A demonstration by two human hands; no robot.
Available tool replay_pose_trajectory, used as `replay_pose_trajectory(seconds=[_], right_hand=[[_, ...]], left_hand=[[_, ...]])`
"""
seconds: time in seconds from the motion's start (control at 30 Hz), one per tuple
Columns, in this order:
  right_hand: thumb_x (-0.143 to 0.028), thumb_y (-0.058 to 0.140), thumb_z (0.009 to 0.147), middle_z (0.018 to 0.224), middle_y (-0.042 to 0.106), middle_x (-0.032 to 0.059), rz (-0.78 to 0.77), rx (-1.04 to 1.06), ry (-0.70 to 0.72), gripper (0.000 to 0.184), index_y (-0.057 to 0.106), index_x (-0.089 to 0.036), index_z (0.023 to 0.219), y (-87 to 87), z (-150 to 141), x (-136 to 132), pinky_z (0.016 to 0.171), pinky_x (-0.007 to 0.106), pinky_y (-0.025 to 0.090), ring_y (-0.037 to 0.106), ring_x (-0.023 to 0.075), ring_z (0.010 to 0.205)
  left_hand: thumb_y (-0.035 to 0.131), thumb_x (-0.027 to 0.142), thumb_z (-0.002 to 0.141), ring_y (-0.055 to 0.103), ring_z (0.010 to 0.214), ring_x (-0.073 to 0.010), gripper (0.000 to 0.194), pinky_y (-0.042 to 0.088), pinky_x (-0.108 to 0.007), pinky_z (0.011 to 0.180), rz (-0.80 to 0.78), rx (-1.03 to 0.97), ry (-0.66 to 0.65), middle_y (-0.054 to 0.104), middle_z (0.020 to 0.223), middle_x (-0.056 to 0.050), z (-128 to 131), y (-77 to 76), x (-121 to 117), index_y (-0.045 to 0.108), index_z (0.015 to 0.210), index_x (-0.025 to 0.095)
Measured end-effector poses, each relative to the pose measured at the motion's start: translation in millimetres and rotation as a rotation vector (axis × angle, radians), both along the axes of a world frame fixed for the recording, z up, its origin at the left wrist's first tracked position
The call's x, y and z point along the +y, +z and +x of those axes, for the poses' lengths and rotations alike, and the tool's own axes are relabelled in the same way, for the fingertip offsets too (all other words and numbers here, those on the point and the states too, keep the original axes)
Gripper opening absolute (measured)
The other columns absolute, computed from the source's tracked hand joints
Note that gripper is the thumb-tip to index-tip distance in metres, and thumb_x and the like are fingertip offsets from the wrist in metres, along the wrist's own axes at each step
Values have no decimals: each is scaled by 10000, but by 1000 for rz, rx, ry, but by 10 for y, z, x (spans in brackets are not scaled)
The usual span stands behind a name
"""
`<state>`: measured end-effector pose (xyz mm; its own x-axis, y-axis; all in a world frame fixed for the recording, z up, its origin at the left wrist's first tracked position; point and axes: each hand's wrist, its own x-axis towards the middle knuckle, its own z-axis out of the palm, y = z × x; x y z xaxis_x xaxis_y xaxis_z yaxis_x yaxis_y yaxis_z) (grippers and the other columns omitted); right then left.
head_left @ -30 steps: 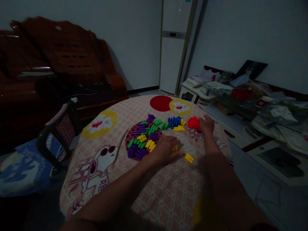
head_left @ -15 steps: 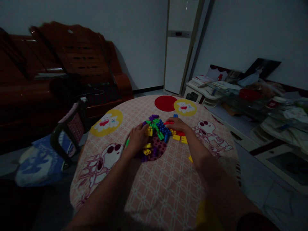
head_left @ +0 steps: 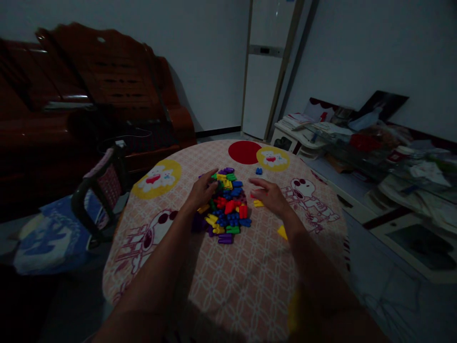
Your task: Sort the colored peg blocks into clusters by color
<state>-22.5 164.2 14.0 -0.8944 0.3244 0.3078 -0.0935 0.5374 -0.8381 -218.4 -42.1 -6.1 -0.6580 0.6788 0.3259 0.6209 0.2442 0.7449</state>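
Observation:
A heap of small plastic building blocks (head_left: pixel 230 207) in red, yellow, blue, green and purple lies in the middle of the cloth-covered table. My left hand (head_left: pixel 203 191) rests along the heap's left side, fingers spread and pointing forward, touching or nearly touching its edge. To the right of the heap hovers my right hand (head_left: pixel 270 195), its thumb and fingers apart. Beneath its fingertips lie a yellow block (head_left: pixel 258 203) and a bit of red. Beyond that hand a blue block (head_left: pixel 259 171) lies alone, and a yellow block (head_left: pixel 282 232) sits beside my right forearm.
The round table wears a patterned tablecloth (head_left: pixel 246 276). A chair (head_left: pixel 103 190) stands at its left, with a wooden sofa (head_left: pixel 117 90) behind. Along the right wall runs a cluttered low cabinet (head_left: pixel 357 190). A tall white appliance (head_left: pixel 262 90) fills the back corner.
The blocks now form a more compact heap, several of them nearer to me. My right hand has drawn off the heap to the right; my left hand has shifted slightly left and opened.

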Motion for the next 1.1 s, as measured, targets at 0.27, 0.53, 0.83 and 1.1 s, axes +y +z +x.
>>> replay_pose_trajectory(seconds=[0.27, 0.53, 0.83, 1.1], right_hand=[[-460, 555, 856, 1201, 734, 116, 107, -124, -434, 414, 736, -196, 1118, -640, 345, 515, 1066, 447, 465, 655, 260, 1154], [-404, 517, 878, 1172, 749, 98, -116, -48, -357, 402, 734, -186, 1137, -623, -412, -261, 1005, 375, 505, 679, 251, 1109], [-388, 492, 918, 1106, 762, 68, -151, 80, -331, 371, 741, -189, 1107, -599, -730, -633, 981, 353, 510, 684, 242, 1066], [-367, 595, 977, 1299, 647, 105, 131, -53, -562, 330, 643, -193, 1253, -374, -820, 538, 994, 458, 523, 625, 253, 1152]], left_hand=[[665, 436, 866, 479, 1381, -354, 593, 337, -602, 1167, -163, 349, -211, 532, 1493, -161, 1060, -38, -55, 567, 1413, 228], [608, 151, 799, 448, 1397, -369, 542, 286, -652, 1175, -337, 432, -130, 540, 1501, -121, 1190, -208, -184, 634, 1331, 250], [463, 35, 709, 517, 1350, -318, 531, 356, -601, 1159, -252, 395, -80, 584, 1440, -135, 801, -141, -457, 722, 1141, 202], [536, 262, 931, 578, 1268, -255, 364, 435, -461, 1127, -66, 372, -296, 625, 1359, -135, 1340, -34, -337, 634, 1277, 211]])
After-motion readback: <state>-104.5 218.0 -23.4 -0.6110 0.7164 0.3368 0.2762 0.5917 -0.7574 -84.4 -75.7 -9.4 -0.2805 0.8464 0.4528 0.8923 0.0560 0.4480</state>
